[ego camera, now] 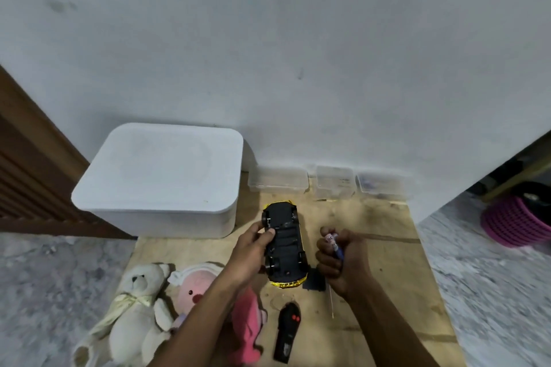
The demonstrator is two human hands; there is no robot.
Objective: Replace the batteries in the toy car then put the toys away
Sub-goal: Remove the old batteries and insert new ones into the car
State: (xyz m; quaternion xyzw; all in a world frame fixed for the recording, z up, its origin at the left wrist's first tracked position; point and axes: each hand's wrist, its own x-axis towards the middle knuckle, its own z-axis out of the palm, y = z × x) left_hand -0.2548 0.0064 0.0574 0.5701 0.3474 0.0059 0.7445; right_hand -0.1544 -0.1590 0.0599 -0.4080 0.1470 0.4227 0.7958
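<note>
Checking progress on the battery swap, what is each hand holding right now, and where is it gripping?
The left hand holds the upturned toy car by its side. The right hand is closed around batteries, gripping their middle.

I am looking down at a plywood board (387, 262) lying on the speckled floor (492, 277). Sitting on the board are a white lidded bin (161, 182), three clear containers (278, 180) along the wall, a black remote (287, 332), a small black cover (314, 280), a white teddy (134, 307) and a pink plush (196, 286).
</note>
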